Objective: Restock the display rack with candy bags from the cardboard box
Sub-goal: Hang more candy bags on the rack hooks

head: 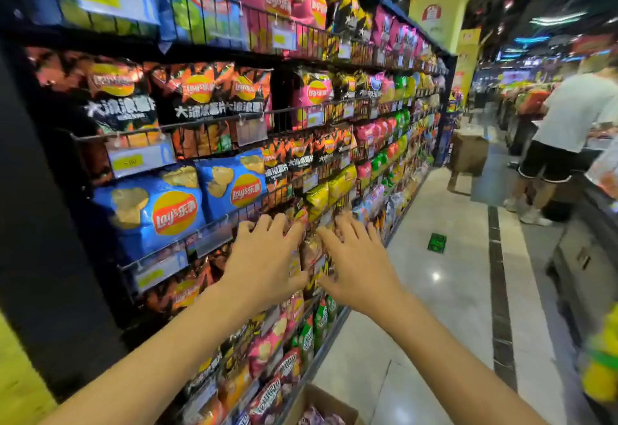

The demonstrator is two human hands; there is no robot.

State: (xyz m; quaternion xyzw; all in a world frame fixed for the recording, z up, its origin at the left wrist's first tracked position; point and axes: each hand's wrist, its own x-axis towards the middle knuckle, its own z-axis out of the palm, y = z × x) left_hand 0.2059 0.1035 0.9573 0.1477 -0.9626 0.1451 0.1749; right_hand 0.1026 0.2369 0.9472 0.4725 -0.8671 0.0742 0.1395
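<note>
Display rack [234,116]: black wire shelves w/ clear price-tag holders, packed w/ glossy, puffy foil bags in blue, pink, black-orange, yellow. Left hand [264,257] & right hand [356,257] both lie flat against the mid-row bags, fingers straight & spread, gripping nothing. Between them is a small crinkly gold-brown bag [311,249], blurred, prob. touched by both thumbs. Cardboard box [337,403] at bottom edge, just beside rack foot: plain brown, top open, w/ purple-pink bags [314,418] inside

Bright overhead store light, glare spot on the glossy floor [435,276], motion blur, wide-angle bending at edges
</note>
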